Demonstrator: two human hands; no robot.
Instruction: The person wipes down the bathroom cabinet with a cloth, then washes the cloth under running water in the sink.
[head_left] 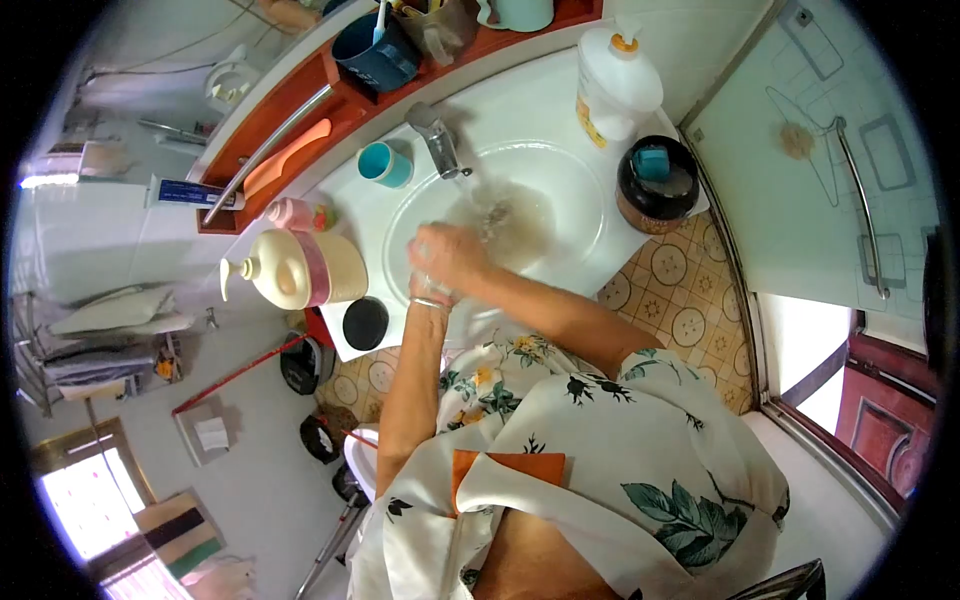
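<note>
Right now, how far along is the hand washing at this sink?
Wetting looks done: cloudy water lies in the basin. In hand: the right hand lies over the left hand, apparently rubbing. Probably left: a final rinse, since both are beside the faucet, not under its spout, and drying, as no towel is in use.

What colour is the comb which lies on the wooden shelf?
The comb is orange-pink, like salmon; the head view shows it best.

Home bathroom, by the look: white sink [575,215] w/ faucet [435,138], 1 big pump bottle [300,270] on the L, toothbrush [380,22] in a dark blue cup [376,55] on shelf above, toothpaste tube [195,194], patterned floor tiles [690,280], frosted glass door [800,150].
</note>
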